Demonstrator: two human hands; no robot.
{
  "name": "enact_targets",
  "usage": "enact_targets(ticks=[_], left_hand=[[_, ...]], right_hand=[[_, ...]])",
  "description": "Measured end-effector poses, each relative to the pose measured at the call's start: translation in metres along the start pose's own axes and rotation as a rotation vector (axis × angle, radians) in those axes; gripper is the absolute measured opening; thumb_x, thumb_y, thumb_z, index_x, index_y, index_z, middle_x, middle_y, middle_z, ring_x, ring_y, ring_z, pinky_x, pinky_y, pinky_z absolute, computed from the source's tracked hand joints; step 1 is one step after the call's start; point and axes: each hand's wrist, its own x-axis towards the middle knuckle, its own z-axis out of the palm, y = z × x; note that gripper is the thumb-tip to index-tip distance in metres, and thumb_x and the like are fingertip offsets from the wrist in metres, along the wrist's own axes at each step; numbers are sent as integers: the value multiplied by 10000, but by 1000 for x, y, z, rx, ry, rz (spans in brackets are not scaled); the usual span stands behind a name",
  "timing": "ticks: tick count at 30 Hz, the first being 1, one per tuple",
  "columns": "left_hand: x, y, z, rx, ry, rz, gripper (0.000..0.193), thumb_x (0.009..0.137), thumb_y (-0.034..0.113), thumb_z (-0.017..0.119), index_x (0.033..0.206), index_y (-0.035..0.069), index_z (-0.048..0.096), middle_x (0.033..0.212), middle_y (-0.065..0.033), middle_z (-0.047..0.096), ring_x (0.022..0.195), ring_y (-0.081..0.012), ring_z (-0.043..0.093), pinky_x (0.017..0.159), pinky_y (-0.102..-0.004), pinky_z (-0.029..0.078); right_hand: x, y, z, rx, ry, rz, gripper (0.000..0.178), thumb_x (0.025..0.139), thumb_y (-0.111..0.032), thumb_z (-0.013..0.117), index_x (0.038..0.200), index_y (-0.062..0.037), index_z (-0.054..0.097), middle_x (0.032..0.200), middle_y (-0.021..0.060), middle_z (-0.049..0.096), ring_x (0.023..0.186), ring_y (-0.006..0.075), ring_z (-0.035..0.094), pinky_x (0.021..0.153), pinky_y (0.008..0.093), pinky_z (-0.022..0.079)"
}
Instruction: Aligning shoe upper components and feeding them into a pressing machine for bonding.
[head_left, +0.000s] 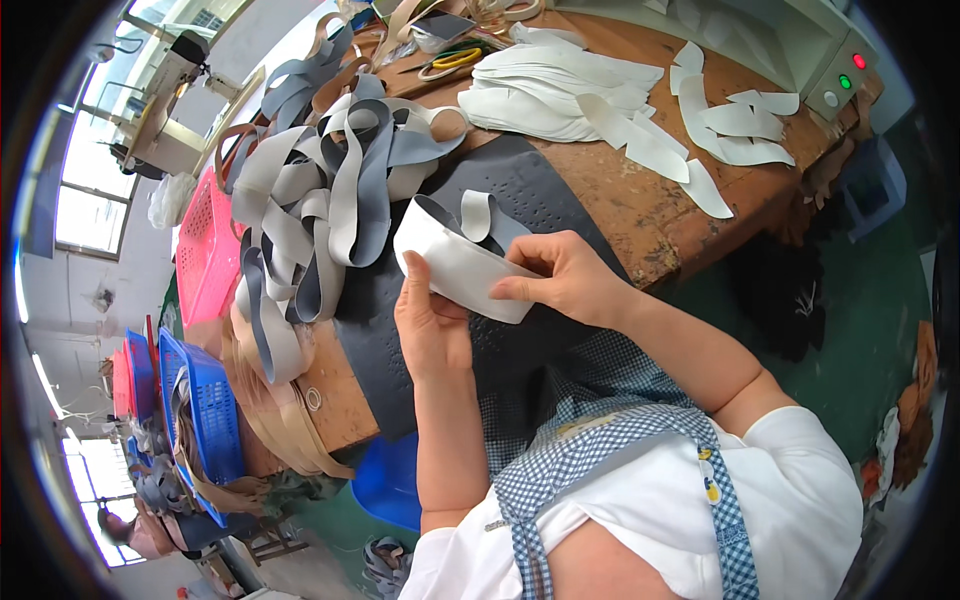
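Between my two hands is a curved white strip [465, 265], with a grey-backed strip [490, 225] curling up behind it. My left hand [435, 325] grips the white strip near its left part, thumb in front and fingers mostly hidden behind. At its right end, my right hand [570, 280] pinches the edge between thumb and curled fingers. Under both hands lies a dark grey mat [400, 345] dotted with small holes. A large tangle of grey and off-white strips [345, 170] is heaped just left of the mat. Whether the two held strips are joined cannot be made out.
White cut pieces [560, 85] are piled at the far side of the worn wooden table [640, 215]. Yellow-handled scissors [450, 65] lie behind the heap. A machine with lit buttons [845, 80] stands far right. Pink [208, 245] and blue baskets [205, 400] stand left.
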Motion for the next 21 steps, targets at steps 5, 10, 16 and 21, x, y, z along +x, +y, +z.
enact_targets(ticks=[5,10,16,21], left_hand=[[7,0,-3,-43,37,-20,402,927,369,694,1110,16,630,1044,-72,694,941,-183,681,831,-322,552],[5,10,-5,98,-69,35,381,927,315,708,1134,3,637,1016,-75,700,898,-169,683,769,-302,561],[-12,0,5,252,-176,60,278,932,186,709,1128,-1,649,1035,-70,699,889,-147,678,761,-289,563],[-15,-5,7,121,-184,-17,270,939,172,696,1139,-2,645,1051,-80,697,913,-162,681,784,-298,561]], right_hand=[[-7,2,0,-37,37,-19,150,885,-129,750,895,-5,666,823,-18,647,744,17,542,679,196,449],[-7,-1,-10,-53,-131,36,180,901,-158,735,959,0,671,849,-5,656,805,41,575,740,231,476],[5,-16,-1,-42,75,-99,188,914,-184,712,963,-13,651,847,-3,656,774,51,585,739,236,490],[5,-11,-3,220,32,-34,139,906,-146,702,863,-22,656,799,-3,652,731,55,573,691,223,470]])
